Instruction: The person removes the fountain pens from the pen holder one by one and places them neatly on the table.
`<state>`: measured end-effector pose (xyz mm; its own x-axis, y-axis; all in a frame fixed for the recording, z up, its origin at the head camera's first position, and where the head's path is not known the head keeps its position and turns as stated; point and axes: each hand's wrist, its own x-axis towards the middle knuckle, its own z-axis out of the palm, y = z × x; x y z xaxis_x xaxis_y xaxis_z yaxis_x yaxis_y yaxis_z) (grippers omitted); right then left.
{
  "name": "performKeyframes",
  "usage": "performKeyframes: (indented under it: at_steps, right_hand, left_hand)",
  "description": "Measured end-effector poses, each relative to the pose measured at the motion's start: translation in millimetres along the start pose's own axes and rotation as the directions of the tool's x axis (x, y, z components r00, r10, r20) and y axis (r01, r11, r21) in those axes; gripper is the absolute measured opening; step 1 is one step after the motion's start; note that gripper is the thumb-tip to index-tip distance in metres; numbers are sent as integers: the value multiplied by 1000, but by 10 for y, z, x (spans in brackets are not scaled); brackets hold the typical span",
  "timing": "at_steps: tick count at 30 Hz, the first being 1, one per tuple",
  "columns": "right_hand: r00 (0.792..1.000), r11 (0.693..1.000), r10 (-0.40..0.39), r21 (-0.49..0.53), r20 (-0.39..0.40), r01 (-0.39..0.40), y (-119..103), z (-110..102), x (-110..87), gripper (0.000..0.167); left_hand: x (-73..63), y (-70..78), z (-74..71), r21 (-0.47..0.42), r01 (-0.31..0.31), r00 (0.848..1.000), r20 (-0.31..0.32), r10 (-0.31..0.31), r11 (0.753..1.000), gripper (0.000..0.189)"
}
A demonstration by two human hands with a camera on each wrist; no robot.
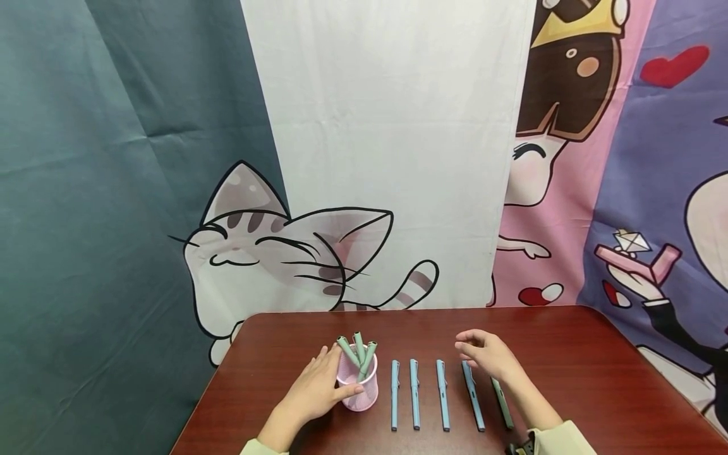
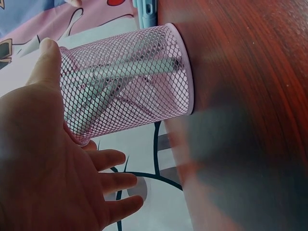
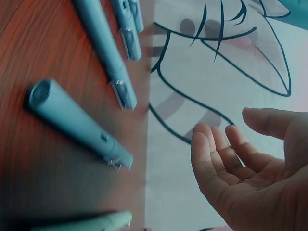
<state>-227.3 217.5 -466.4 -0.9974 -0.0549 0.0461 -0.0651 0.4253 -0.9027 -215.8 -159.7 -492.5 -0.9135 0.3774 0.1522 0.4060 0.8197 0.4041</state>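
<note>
Backdrop (image 1: pixel 392 126), printed cloth with a grey-striped cartoon cat, hung behind the table. Table (image 1: pixel 273 360), red-brown wood grain, bearing all items below. Left hand (image 1: pixel 318 385): thumb at the near side of the cup, fingers loosely extended and spread on its far side; touching, without a closed fist. Right hand (image 1: pixel 491 354): raised just over the far end of the rightmost blue pen, fingers relaxed and slightly bent, nothing held. Cup (image 1: pixel 358 401), pink mesh, upright, beside the left palm. Blue pens (image 1: pixel 415 395), four, laid apart in a row to the cup's right, the rightmost slanted. Green pens (image 1: pixel 359 347), three, leaning inside the cup. Single green pen (image 1: pixel 503 404), slanted at the row's right end, partly hidden by the right hand.
</note>
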Motion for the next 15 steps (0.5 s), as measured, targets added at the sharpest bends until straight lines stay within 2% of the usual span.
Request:
performKeyframes:
  at_steps: [8,15]
  right_hand:
    - [1000,998,3,65,2,-3,-114,169,19,30]
    - [999,991,-28,128,40,23,-197,308,52,30]
  left_hand:
    - [9,-2,8,2,-3,1000,-4,3,1000,105]
    - [6,-6,15,0,-4,1000,-4,4,1000,104]
